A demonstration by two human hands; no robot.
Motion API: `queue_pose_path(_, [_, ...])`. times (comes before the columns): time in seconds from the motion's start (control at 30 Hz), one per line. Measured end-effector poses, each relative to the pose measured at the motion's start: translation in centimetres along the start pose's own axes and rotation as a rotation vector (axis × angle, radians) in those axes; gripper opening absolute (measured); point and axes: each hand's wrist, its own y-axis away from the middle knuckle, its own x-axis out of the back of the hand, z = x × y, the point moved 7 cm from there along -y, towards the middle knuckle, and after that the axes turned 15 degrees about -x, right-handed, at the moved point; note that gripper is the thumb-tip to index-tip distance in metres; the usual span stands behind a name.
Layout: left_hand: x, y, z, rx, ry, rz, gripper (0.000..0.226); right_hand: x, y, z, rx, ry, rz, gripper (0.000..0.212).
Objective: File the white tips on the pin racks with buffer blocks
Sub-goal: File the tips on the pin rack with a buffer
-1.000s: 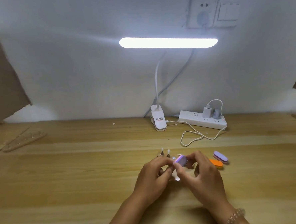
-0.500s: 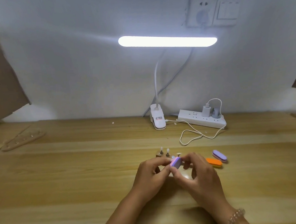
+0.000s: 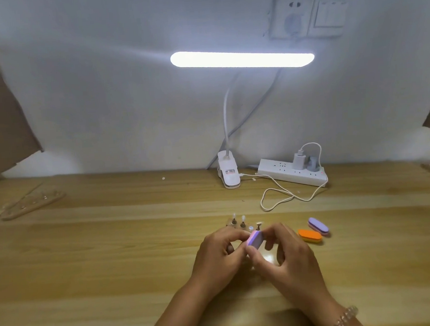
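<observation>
One pink-and-lilac buffer block (image 3: 254, 239) sits tilted on edge between the thumb and curled fingers of the right hand (image 3: 287, 256), which pinches it low over the wooden table (image 3: 114, 257), just in front of a small pin rack (image 3: 231, 224). The left hand (image 3: 219, 255) meets it from the other side, its thumb and forefinger closed together against the block's near end; whether they hold anything cannot be told. The rack carries a few upright pins, two of them topped with white tips (image 3: 243, 217), and its near part is hidden by the hands. Just right of the hands lie an orange buffer block (image 3: 309, 235) and a purple buffer block (image 3: 318, 225), touching each other. A beaded bracelet (image 3: 344, 317) circles the right wrist. Far left on the table lies a second pin rack (image 3: 32, 203). At the back stand a clip lamp (image 3: 228, 173), lit, and a white power strip (image 3: 292, 174) with a charger and looping cable (image 3: 281, 196).
</observation>
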Motion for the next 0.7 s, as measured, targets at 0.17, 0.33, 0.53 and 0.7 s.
queue_pose_path(0.17, [-0.1,0.0,0.5,-0.072,-0.076,0.008,0.010,0.7,-1.2,1.1,-0.115,-0.102,0.061,0.022])
queue_pose_path(0.33, [0.1,0.1,0.6,-0.079,-0.113,0.031,0.028,0.1,-0.4,0.4,-0.043,-0.044,0.006,0.031])
queue_pose_path(0.53, [0.1,0.1,0.8,-0.092,-0.147,0.034,0.023,0.3,-0.3,0.5,-0.034,0.043,0.081,0.038])
queue_pose_path(0.7, [0.1,0.1,1.2,-0.119,-0.123,0.054,0.021,0.7,-0.8,1.3,-0.127,-0.037,0.128,0.038])
